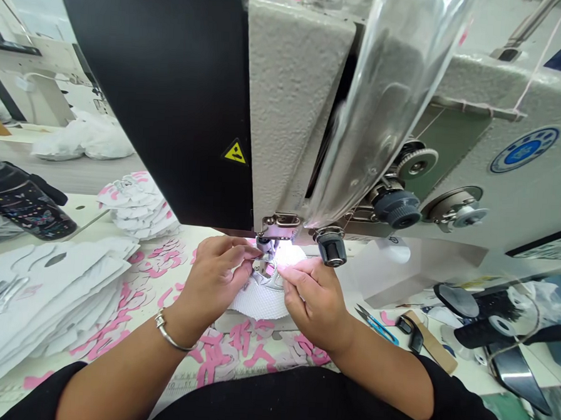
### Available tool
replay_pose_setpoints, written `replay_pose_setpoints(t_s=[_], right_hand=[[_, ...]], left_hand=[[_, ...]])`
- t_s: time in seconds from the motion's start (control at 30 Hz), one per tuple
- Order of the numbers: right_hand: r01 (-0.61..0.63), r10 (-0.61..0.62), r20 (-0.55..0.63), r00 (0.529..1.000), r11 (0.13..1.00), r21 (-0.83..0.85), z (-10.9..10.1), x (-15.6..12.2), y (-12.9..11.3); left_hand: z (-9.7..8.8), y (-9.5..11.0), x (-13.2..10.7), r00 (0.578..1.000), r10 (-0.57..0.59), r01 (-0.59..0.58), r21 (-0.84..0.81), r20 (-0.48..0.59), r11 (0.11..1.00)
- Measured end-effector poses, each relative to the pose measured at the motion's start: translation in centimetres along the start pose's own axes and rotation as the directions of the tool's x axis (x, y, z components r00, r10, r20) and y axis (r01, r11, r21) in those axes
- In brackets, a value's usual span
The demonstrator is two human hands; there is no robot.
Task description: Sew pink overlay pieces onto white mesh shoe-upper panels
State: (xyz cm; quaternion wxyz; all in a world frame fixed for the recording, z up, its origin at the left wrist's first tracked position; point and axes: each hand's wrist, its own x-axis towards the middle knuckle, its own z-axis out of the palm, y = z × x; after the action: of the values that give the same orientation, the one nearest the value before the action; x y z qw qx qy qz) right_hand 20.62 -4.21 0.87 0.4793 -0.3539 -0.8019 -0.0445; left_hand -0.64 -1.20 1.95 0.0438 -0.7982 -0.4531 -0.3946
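Note:
A white mesh fabric piece (261, 300) lies under the presser foot (264, 250) of a grey sewing machine (296, 98), lit by a bright lamp. My left hand (216, 272), with a silver bracelet on its wrist, pinches the piece's left edge right beside the foot, fingers closed. On the right side of the piece, my right hand (316, 296) presses with fingers together, fingertips close to the needle. The needle itself is hidden by the foot and glare.
Stacks of white cut pieces (46, 285) lie at the left, another pile (137, 205) behind them. Pink and white cut shapes (235, 349) are strewn along the table's front. Blue-handled snips (378, 325) and black tools (491, 315) lie at the right. A dark bottle (22, 203) lies far left.

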Motion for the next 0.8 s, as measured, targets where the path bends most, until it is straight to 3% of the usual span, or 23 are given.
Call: replay_pose_setpoints(t_s=[0.27, 0.43, 0.57, 0.63, 0.73, 0.8], right_hand=[[0.056, -0.054, -0.053, 0.997, 0.998, 0.029, 0.6, -0.9, 0.7], [0.060, -0.059, -0.050, 0.997, 0.998, 0.028, 0.6, -0.8, 0.7], [0.056, -0.054, -0.046, 0.997, 0.998, 0.028, 0.5, -0.8, 0.7], [0.061, -0.060, -0.048, 0.997, 0.998, 0.024, 0.4, -0.7, 0.7], [0.067, -0.067, -0.035, 0.997, 0.998, 0.009, 0.2, -0.6, 0.7], [0.073, -0.073, -0.030, 0.997, 0.997, 0.000, 0.0, -0.4, 0.7]], left_hand=[[0.7, -0.3, -0.3, 0.995, 0.001, -0.001, -0.001, -0.095, 1.000], [1.1, -0.5, -0.4, 0.995, 0.015, -0.018, -0.029, -0.094, 0.999], [0.6, -0.1, -0.7, 0.996, -0.015, 0.007, -0.095, -0.087, 0.995], [0.1, 0.4, -0.9, 0.995, 0.030, -0.039, -0.100, -0.091, 0.994], [-0.7, 1.2, -1.2, 0.990, 0.135, -0.137, -0.033, -0.045, 0.990], [-1.1, 1.5, -1.2, 0.991, 0.125, -0.126, 0.011, 0.043, 0.992]])
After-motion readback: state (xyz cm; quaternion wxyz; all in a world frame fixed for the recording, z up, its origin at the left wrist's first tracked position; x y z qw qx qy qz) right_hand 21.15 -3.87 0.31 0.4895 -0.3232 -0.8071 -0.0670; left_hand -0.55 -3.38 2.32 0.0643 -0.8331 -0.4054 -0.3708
